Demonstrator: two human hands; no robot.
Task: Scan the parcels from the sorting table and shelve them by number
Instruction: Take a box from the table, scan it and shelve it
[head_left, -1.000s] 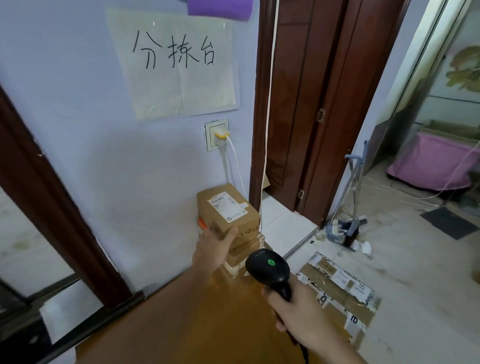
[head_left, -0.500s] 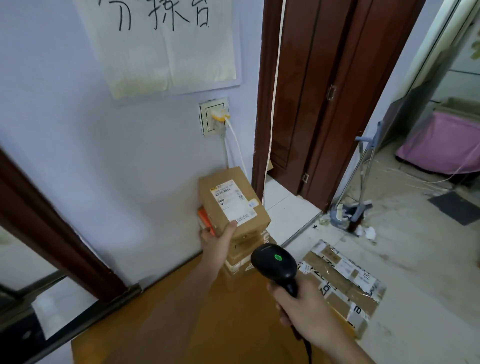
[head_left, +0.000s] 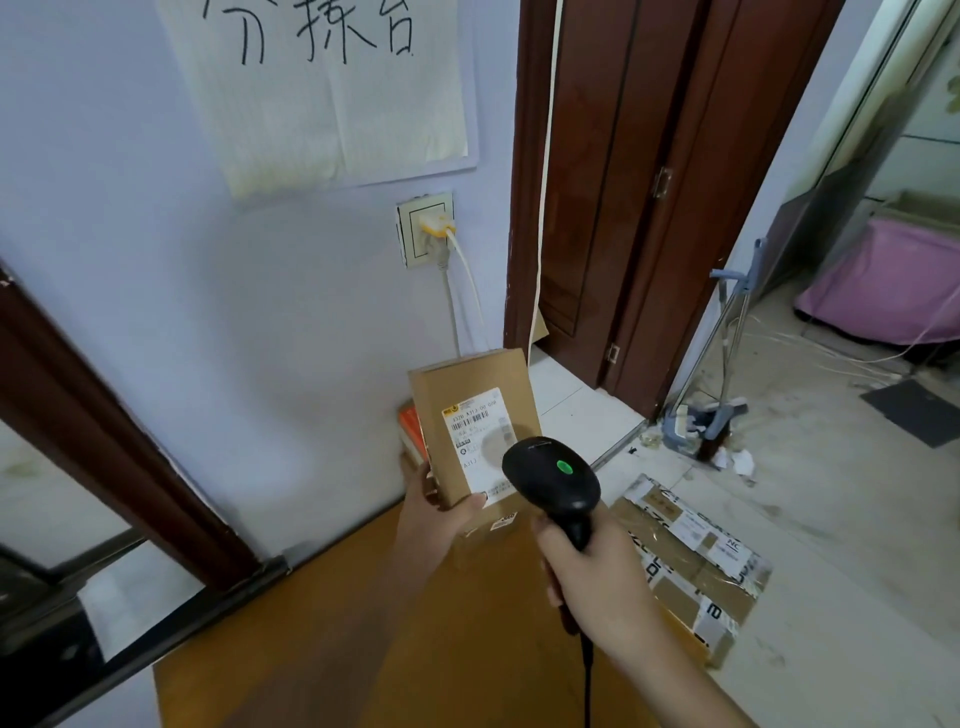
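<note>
I saw the left hand (head_left: 434, 512) gripping the parcel (head_left: 475, 426) by its near end above the wooden surface (head_left: 322, 649), long axis running away toward the wall, label up. The right hand (head_left: 597, 577) clasped the scanner (head_left: 550, 478), its head aimed at the label (head_left: 478, 441).

Soft even daylight, mild blur, wide-angle bending at edges.
</note>
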